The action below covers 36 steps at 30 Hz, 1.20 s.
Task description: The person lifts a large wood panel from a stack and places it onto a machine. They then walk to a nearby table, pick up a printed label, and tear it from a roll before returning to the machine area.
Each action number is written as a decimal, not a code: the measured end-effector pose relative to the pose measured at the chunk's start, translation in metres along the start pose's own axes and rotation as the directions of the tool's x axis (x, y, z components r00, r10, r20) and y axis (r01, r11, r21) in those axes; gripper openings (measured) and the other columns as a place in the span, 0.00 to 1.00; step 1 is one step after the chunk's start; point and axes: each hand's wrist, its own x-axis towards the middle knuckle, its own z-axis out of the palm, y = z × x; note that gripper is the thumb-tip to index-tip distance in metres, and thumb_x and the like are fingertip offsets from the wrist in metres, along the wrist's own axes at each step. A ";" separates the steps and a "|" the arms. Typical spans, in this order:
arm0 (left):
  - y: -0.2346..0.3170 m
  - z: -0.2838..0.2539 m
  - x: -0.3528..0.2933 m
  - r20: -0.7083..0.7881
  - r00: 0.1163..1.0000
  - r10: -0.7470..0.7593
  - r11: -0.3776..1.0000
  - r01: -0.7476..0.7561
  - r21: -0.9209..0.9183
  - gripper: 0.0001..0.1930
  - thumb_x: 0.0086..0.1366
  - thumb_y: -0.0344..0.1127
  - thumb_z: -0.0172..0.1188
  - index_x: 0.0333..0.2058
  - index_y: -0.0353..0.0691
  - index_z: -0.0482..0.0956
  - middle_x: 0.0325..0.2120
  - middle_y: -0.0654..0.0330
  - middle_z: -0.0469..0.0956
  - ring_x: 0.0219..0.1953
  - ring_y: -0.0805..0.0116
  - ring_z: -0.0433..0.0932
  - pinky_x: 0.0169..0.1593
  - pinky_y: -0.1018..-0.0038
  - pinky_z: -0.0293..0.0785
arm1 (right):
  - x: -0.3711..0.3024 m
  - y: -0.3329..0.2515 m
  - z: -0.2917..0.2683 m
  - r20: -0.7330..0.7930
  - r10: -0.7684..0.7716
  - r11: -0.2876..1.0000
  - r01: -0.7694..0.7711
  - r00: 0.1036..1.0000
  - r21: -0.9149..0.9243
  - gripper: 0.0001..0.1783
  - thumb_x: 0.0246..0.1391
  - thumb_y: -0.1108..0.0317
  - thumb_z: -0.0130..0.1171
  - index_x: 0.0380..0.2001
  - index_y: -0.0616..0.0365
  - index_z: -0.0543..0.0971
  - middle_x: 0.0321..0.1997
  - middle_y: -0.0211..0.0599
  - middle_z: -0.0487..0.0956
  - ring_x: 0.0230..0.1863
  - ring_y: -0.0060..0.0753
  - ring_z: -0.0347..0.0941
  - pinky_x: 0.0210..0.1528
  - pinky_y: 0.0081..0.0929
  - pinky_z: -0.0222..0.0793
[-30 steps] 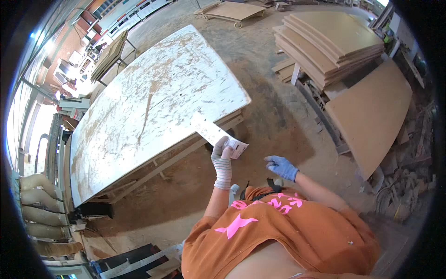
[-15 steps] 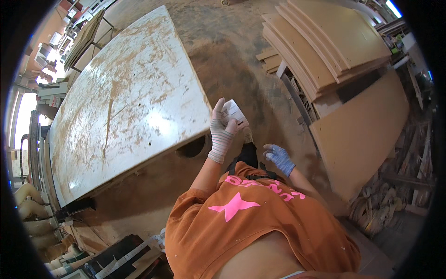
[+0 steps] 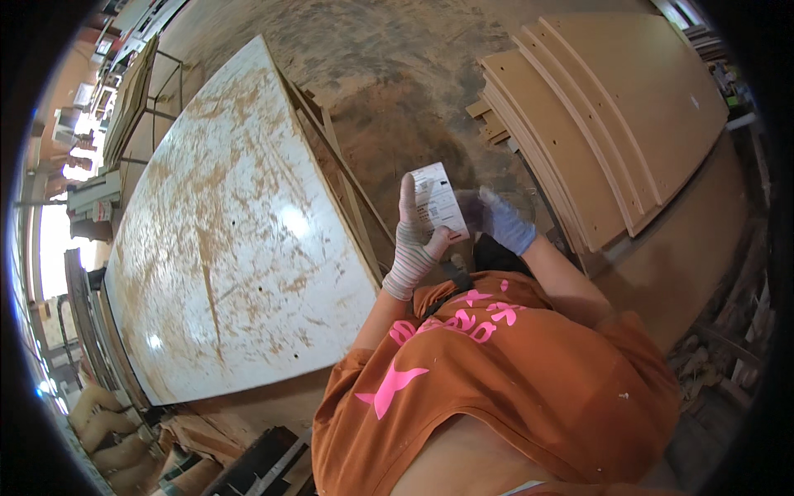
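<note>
Head view: we locate the white rectangular paper sheet printed with dark lines and blocks (image 3: 440, 198) in front of our body, raised clear of the floor, between our two hands. Our left hand, in a pale glove with striped knit (image 3: 415, 250), grasps it: the thumb lies at the lower edge, a finger runs up the left edge, and any fingers behind are hidden. Our right hand, in a blue knit glove (image 3: 509, 225), is just beside the right edge; its fingertips are blurred, so we cannot tell whether they touch or grip the sheet.

For a good hold, we judge it best to pinch only the margins, keeping the thumb off the print, and to steady the free edge lightly. Thin paper will likely bend or crease under a hard grip, and gloves dull the feel of it, so we apply light pressure and keep the face flat toward us.

To our left lies a large white panel with brown dust and scuffs (image 3: 273, 165); to our right, a stack of flat tan boards (image 3: 612, 124). Both are apart from the sheet.
</note>
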 end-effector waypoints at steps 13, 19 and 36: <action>-0.015 -0.054 0.259 0.098 0.994 -0.044 0.976 0.022 0.216 0.27 0.53 0.13 0.42 0.54 0.36 0.64 0.51 0.54 0.69 0.52 0.67 0.70 0.50 0.70 0.74 | 0.258 -0.234 0.015 0.140 -0.139 0.818 0.193 0.980 -0.542 0.19 0.54 0.71 0.47 0.50 0.61 0.72 0.46 0.34 0.75 0.49 0.27 0.71 0.54 0.27 0.65; 0.004 -0.115 0.352 -0.121 0.986 -0.114 0.992 0.118 0.034 0.25 0.53 0.13 0.41 0.50 0.35 0.68 0.45 0.55 0.73 0.42 0.69 0.76 0.45 0.73 0.76 | 0.389 -0.270 0.021 0.230 -0.103 0.768 0.225 0.968 -0.599 0.19 0.54 0.71 0.46 0.50 0.61 0.72 0.49 0.34 0.74 0.50 0.25 0.69 0.54 0.25 0.64; 0.099 -0.313 0.547 -0.386 0.920 0.059 0.998 -0.045 0.046 0.28 0.47 0.15 0.45 0.51 0.37 0.68 0.43 0.63 0.73 0.42 0.77 0.71 0.43 0.80 0.71 | 0.732 -0.331 0.120 0.440 0.166 0.903 0.042 0.883 -0.427 0.28 0.48 0.73 0.53 0.56 0.59 0.63 0.50 0.33 0.71 0.51 0.29 0.69 0.50 0.29 0.68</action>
